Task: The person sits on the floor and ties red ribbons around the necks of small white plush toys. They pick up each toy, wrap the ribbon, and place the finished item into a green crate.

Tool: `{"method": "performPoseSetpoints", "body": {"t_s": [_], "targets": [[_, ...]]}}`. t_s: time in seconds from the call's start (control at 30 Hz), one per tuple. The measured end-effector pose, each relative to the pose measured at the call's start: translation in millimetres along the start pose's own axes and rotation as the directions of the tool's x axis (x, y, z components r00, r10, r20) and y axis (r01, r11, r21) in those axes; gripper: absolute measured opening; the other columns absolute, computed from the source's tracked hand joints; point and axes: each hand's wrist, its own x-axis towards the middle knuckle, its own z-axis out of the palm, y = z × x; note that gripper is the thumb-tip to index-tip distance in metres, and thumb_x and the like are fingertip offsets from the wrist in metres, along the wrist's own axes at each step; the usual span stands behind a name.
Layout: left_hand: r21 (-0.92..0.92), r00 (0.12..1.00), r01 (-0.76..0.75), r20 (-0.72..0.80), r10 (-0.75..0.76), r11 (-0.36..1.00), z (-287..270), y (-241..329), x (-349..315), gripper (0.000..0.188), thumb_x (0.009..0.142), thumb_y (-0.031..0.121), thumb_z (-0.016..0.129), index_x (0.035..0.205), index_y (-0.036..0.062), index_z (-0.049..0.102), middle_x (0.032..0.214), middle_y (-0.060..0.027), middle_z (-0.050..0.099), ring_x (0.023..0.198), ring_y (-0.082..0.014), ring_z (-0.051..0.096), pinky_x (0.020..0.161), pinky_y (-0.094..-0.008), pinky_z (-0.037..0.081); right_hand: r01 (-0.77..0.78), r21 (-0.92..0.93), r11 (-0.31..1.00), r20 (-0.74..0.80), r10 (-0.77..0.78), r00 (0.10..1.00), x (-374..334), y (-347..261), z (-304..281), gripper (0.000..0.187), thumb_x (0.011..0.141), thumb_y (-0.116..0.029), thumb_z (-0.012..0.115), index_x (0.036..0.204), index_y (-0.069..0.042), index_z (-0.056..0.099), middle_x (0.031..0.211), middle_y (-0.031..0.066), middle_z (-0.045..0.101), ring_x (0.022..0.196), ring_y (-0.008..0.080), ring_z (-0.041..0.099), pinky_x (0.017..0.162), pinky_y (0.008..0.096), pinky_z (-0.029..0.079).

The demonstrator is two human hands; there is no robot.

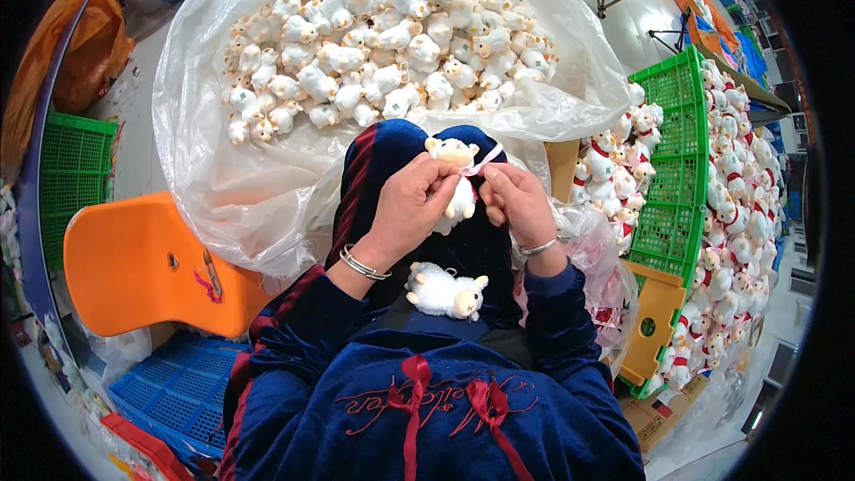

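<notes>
Above my knees, a small white plush sheep (462,199) with a cream face sits upright between my hands. A pale pink ribbon (481,163) runs across its neck. My left hand (411,202) is closed at the sheep's neck, thumb and fingers pinching the ribbon there; its fingertips are partly hidden. Thumb and forefinger of my right hand (518,203) pinch the ribbon's other side, to the right of the neck. A second white plush sheep (443,292) lies on its side in my lap, with no ribbon visible on it.
A large clear plastic bag (205,138) heaped with plush sheep lies ahead. At right, a green crate (670,138) stands beside many ribboned sheep (726,223). An orange chair (134,263) with a small tool on its seat is at left, near a blue crate (178,387).
</notes>
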Motion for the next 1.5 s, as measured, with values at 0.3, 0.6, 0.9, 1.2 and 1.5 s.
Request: {"method": "performPoseSetpoints", "body": {"t_s": [0.3, 0.6, 0.9, 1.2, 1.5], "targets": [[-0.015, 0.999, 0.027, 0.023, -0.027, 1.000, -1.4, -0.9, -0.8, 0.008, 0.096, 0.005, 0.069, 0.100, -0.0018, 0.070, 0.083, -0.0028, 0.056, 0.065, -0.0082, 0.053, 0.060, -0.0248, 0.042, 0.093, 0.318, 0.943, -0.113, -0.059, 0.992, 10.5, 10.3, 16.7, 0.014, 0.103, -0.018, 0.064, 0.095, -0.006, 0.059, 0.072, -0.0017, 0.054, 0.051, 0.0061, 0.045, 0.045, 0.0224, 0.035], [-0.022, 1.000, -0.011, 0.010, 0.011, 1.000, -4.7, 2.2, -1.2, 0.008, 0.096, 0.004, 0.067, 0.102, -0.0018, 0.069, 0.085, -0.0052, 0.057, 0.072, -0.0106, 0.055, 0.064, -0.0261, 0.044, 0.378, 0.110, 0.919, -0.199, -0.352, 0.915, 23.3, 15.5, 19.6, 0.011, 0.101, -0.010, 0.063, 0.094, -0.002, 0.062, 0.074, 0.0003, 0.058, 0.056, 0.0068, 0.050, 0.050, 0.0225, 0.039], [-0.091, 0.994, 0.098, 0.047, -0.094, 0.991, -8.3, 0.0, 2.5, 0.012, 0.096, 0.008, 0.069, 0.101, -0.0028, 0.071, 0.086, -0.0066, 0.062, 0.069, -0.0131, 0.058, 0.064, -0.0278, 0.047, 0.689, -0.464, 0.558, 0.356, -0.594, 0.721, -14.7, 1.6, 13.3, 0.009, 0.091, -0.002, 0.071, 0.098, 0.001, 0.068, 0.088, 0.0060, 0.065, 0.073, 0.0127, 0.060, 0.065, 0.0254, 0.048], [-0.093, 0.991, 0.126, 0.053, -0.121, 0.988, -8.7, 1.2, 3.4, 0.013, 0.096, 0.009, 0.069, 0.102, -0.0021, 0.072, 0.086, -0.0052, 0.062, 0.070, -0.0108, 0.058, 0.065, -0.0265, 0.047, 0.186, -0.358, 0.915, -0.010, -0.203, 0.979, -15.7, 2.4, 22.0, 0.015, 0.092, -0.010, 0.077, 0.093, -0.001, 0.066, 0.074, -0.0053, 0.057, 0.068, 0.0020, 0.050, 0.060, 0.0202, 0.042], [-0.097, 0.991, 0.122, 0.072, -0.115, 0.988, -9.4, 3.1, 4.4, 0.015, 0.097, 0.011, 0.069, 0.103, -0.0017, 0.073, 0.086, -0.0018, 0.060, 0.072, -0.0071, 0.054, 0.065, -0.0233, 0.044, 0.115, -0.125, 0.985, 0.079, -0.106, 0.991, -7.2, -16.2, 17.6, 0.013, 0.094, -0.012, 0.075, 0.096, -0.002, 0.067, 0.080, -0.0019, 0.066, 0.067, 0.0040, 0.056, 0.060, 0.0199, 0.043]]}}
